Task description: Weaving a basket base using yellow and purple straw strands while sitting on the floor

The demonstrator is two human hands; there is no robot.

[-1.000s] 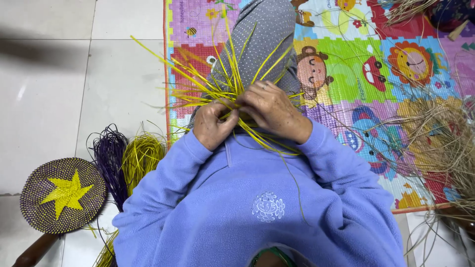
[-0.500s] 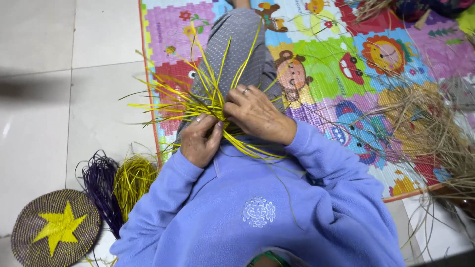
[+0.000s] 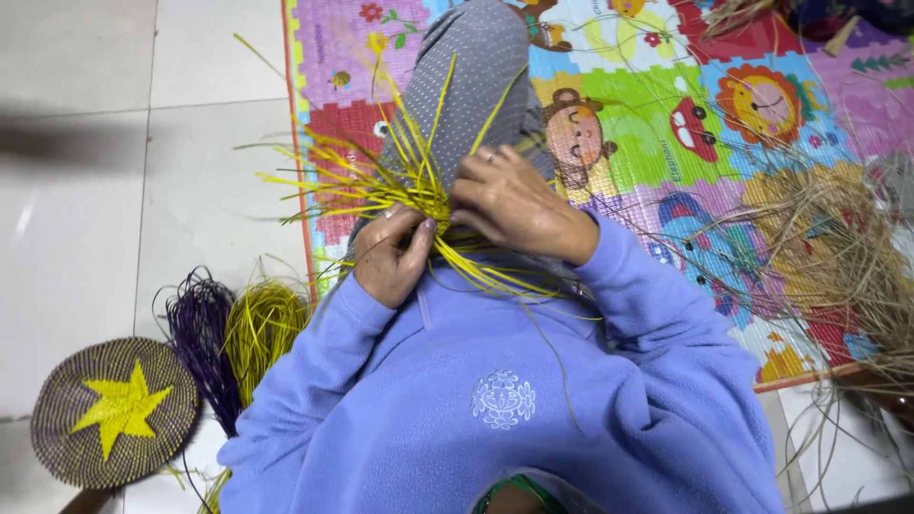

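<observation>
A bunch of yellow straw strands point(image 3: 381, 181) fans out over my grey-trousered leg point(image 3: 471, 86). My left hand point(image 3: 388, 259) pinches the woven knot of the strands from below. My right hand point(image 3: 509, 202) presses on the same knot from the right, fingers curled over it. Loose strand ends trail down across my blue fleece sleeves. Both hands meet at the centre of the weave.
A round woven fan, purple with a yellow star point(image 3: 112, 411), lies on the tiled floor at lower left. Beside it lie bundles of purple straw point(image 3: 202, 333) and yellow straw point(image 3: 262, 324). A colourful foam play mat point(image 3: 666, 124) carries a heap of tan raw straw point(image 3: 838, 247) at right.
The view has shifted, so the fan and bundles sit differently in frame. My hands stay on the yellow weave, with the fingers working slightly at the knot.
</observation>
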